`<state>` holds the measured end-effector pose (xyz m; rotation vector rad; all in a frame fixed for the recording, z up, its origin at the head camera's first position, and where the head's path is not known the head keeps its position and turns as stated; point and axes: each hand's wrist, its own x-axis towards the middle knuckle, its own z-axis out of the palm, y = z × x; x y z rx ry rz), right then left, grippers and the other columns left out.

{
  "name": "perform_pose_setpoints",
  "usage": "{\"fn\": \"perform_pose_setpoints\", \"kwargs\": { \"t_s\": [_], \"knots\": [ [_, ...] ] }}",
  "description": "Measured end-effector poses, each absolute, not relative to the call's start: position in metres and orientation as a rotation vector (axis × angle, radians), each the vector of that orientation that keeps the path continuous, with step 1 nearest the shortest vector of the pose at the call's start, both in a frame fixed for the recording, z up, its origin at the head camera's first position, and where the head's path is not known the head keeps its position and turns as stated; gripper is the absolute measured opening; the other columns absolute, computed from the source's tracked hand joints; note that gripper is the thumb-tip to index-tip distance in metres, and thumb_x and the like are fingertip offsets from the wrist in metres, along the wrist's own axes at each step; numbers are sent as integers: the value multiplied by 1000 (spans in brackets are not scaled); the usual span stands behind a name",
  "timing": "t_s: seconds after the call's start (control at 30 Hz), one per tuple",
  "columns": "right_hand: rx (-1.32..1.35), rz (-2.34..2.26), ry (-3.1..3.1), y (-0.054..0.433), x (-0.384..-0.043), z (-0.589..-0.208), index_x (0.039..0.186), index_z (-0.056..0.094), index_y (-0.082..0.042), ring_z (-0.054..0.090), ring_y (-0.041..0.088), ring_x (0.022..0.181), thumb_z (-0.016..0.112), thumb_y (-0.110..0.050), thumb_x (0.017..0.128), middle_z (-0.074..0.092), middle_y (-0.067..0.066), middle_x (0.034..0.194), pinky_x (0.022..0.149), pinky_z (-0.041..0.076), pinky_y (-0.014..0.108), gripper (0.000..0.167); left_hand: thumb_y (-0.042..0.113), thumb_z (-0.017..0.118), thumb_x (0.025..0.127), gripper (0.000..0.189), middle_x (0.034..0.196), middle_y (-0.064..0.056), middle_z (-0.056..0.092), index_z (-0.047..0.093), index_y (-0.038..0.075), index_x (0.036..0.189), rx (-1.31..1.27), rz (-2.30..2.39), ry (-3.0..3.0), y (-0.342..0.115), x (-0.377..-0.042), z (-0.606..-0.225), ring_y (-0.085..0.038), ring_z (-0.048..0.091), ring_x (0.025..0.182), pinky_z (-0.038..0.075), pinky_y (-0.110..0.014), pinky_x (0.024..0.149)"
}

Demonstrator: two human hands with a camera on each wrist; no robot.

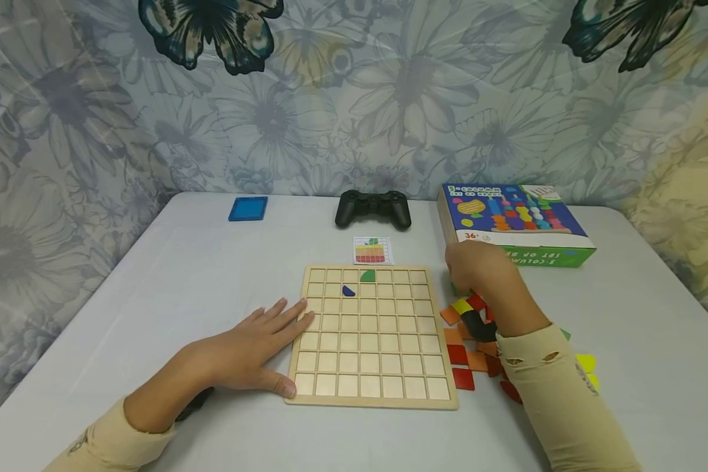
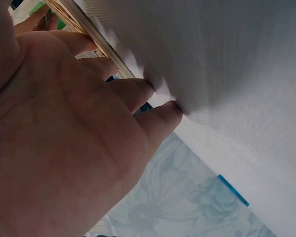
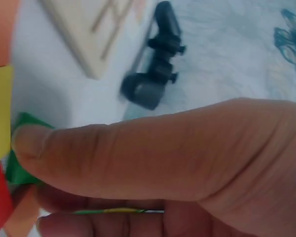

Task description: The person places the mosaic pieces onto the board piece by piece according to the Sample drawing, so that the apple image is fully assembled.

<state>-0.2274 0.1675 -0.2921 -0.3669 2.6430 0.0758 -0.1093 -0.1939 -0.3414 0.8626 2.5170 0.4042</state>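
My left hand (image 1: 242,354) lies spread along the left edge of the grid board (image 1: 368,324); right of it, my right hand (image 1: 479,265) meets a green piece (image 3: 18,173), whether pinching I cannot tell.

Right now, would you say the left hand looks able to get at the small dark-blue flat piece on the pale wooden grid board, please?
Probably yes: the left hand rests at the left edge of the wooden board, and only bare cells lie between it and the dark-blue piece.
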Motion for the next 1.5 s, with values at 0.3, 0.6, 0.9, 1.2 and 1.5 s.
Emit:
{"fn": "perform_pose_setpoints", "kwargs": {
  "t_s": [0.3, 0.6, 0.9, 1.2, 1.5],
  "knots": [
    [-370, 47, 2631, 166, -229, -300, 106, 66, 5, 57, 28, 76, 75, 2, 78, 59, 11, 83, 61, 50, 33, 30, 70, 62, 82, 109, 168, -7, 3, 14, 16, 163, 855, 401, 2518, -194, -109, -340, -38, -1, 151, 10, -62, 116],
    [-415, -61, 2675, 166, -227, -301, 96, 66, 0, 56, 27, 77, 68, 5, 83, 60, 10, 83, 61, 49, 34, 14, 69, 62, 82, 108, 168, -6, 2, 14, 17, 163, 867, 403, 2521, -193, -109, -340, -38, -1, 151, 9, -62, 117],
    [-465, -243, 2626, 170, -228, -300, 90, 67, -3, 56, 25, 77, 73, 7, 78, 60, 9, 84, 62, 50, 33, 17, 68, 63, 82, 108, 168, -7, 4, 15, 15, 163, 873, 394, 2525, -193, -108, -339, -39, 0, 151, 10, -63, 116],
    [-436, -761, 2522, 184, -241, -295, 94, 71, 2, 66, 23, 71, 67, 0, 93, 68, 8, 82, 69, 58, 37, 4, 69, 63, 81, 109, 168, -6, 4, 14, 16, 163, 851, 386, 2529, -192, -108, -340, -37, 0, 151, 10, -62, 117],
    [-367, -1135, 2452, 163, -247, -314, 101, 72, 5, 69, 22, 77, 66, 0, 95, 71, 12, 87, 74, 60, 36, 10, 69, 63, 81, 110, 168, -7, 4, 14, 16, 163, 860, 388, 2537, -193, -108, -341, -38, 0, 151, 10, -61, 117]
  ]
}}
